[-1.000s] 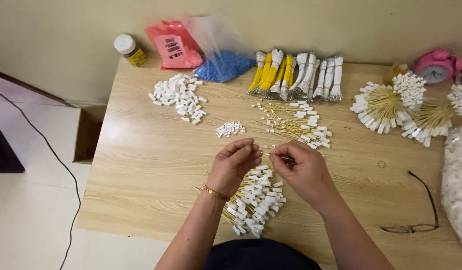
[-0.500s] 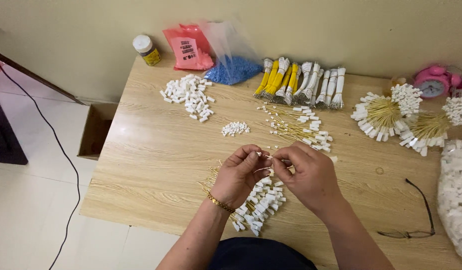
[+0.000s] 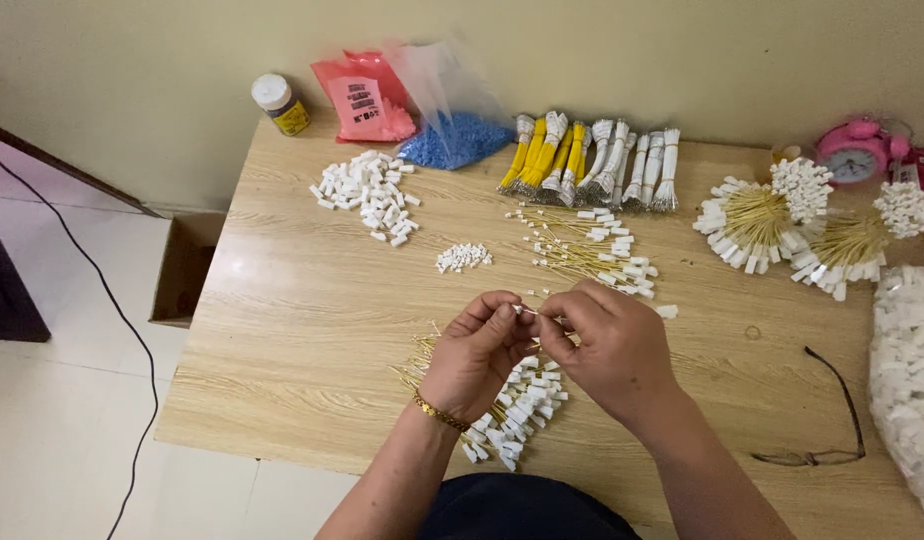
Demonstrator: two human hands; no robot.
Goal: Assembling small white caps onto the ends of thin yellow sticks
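Connector, small white (image 3: 523, 311), pinched between my left hand (image 3: 475, 352) and right hand (image 3: 609, 345) above surface (image 3: 302, 330), thin yellow wire (image 3: 554, 320) meeting it. Both hands closed in fingertip grip. Seating step, by my judgement; next needs steady straight push. Finished pile (image 3: 517, 410) below.

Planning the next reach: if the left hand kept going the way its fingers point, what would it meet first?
The left hand points up and right, so it would meet the right hand's fingers first; they already nearly touch at the small white piece pinched between them.
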